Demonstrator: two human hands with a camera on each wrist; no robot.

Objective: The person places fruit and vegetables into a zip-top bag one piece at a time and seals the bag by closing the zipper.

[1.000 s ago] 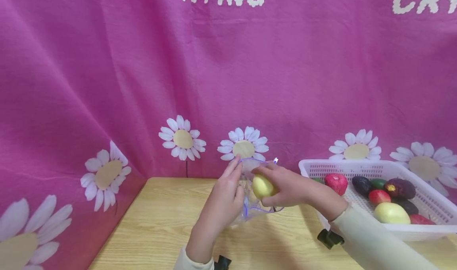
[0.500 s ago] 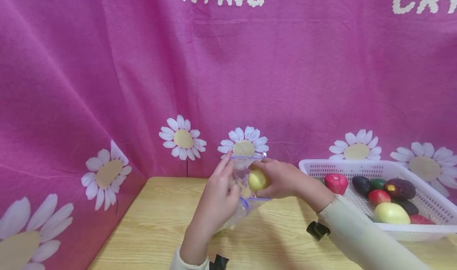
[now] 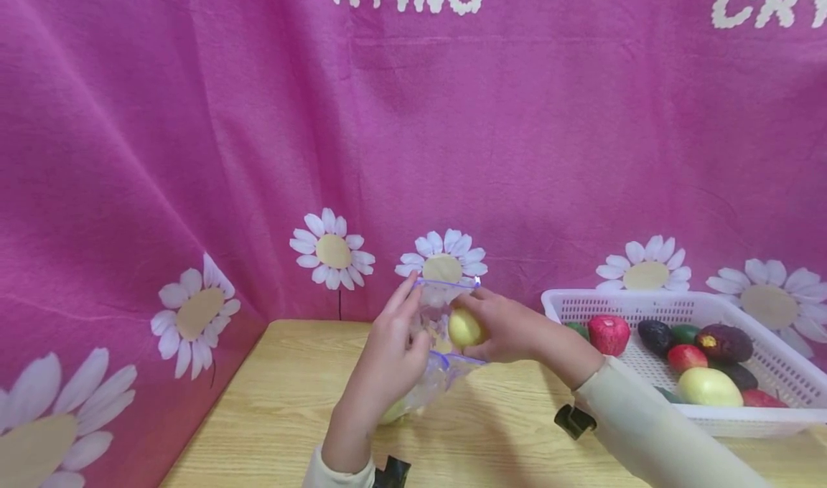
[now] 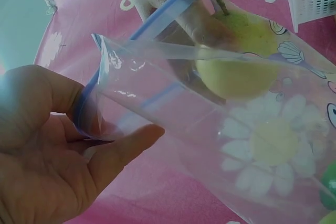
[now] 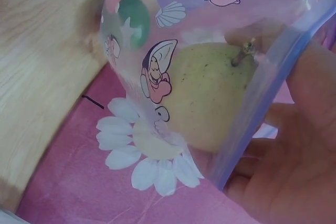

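Note:
My left hand (image 3: 388,352) holds the rim of a clear printed zip bag (image 4: 178,103), thumb on one side and fingers on the other. The blue-edged mouth gapes toward my right hand (image 3: 510,323). That hand grips a pale yellow fruit (image 3: 465,328) with a short stem, fingers reaching in past the zip. Through the plastic in the right wrist view, the speckled fruit (image 5: 205,98) lies behind cartoon prints, just inside the mouth. A yellow-green shape (image 3: 392,412) shows at the bag's lower end, partly hidden by my left hand.
A white perforated basket (image 3: 646,294) stands on the right of the wooden table (image 3: 271,402). In it lie a red fruit (image 3: 609,334), another pale yellow fruit (image 3: 709,386), and several dark and green ones. A pink flowered cloth (image 3: 517,151) hangs behind the table.
Both hands have shifted left together with the bag's mouth. The yellow fruit has moved left with my right hand, deeper in the mouth. Over the last half second little has moved.

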